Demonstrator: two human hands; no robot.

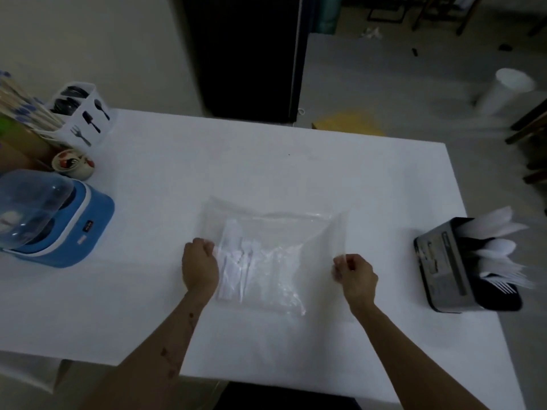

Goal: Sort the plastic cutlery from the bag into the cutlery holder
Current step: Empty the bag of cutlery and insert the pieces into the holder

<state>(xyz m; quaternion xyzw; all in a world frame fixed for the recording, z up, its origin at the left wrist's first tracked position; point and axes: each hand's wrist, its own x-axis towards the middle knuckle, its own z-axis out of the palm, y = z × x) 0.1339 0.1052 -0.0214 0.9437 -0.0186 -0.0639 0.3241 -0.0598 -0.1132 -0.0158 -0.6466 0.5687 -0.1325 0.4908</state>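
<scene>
A clear plastic bag (275,232) lies on the white table (207,161) in front of me, with several white plastic cutlery pieces (236,261) inside it. My left hand (199,266) pinches the bag's left edge. My right hand (355,275) pinches the bag's right edge and lifts that side a little. At the right edge of the table stands a dark metal cutlery holder (444,267) with white spoons, forks and knives (497,253) sticking out of it.
A white holder with black cutlery pictures (85,116) stands at the back left, beside wooden sticks (26,110). A small patterned cup (72,164) and a blue appliance with a clear dome (50,217) sit at the left. A dark cabinet (245,54) stands behind the table.
</scene>
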